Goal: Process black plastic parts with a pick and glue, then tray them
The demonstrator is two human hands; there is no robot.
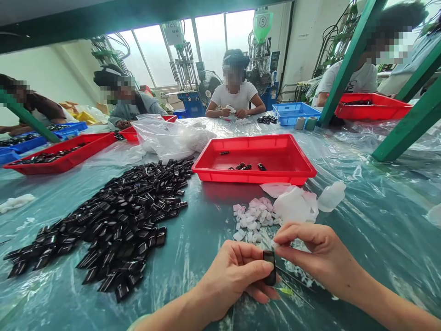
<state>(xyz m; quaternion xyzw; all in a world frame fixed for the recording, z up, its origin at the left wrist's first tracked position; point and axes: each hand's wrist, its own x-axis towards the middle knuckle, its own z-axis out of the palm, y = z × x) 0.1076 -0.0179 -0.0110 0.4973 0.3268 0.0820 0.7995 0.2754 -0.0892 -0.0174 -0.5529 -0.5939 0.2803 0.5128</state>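
The left hand (234, 276) is grasping a small black piece (269, 268), likely light, stiff and slick, best held by its edges; the right hand (319, 253) is reaching beside it, grip unclear.

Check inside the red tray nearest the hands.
The red plastic tray holds a few small glossy black pieces, one lying apart from the others. Its near wall hides the floor just behind it.

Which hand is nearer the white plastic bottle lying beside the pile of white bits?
Right hand: it is below the white plastic bottle, not touching it. The left hand is farther away, down and to the bottle's left, beyond the black piece that both hands hold.
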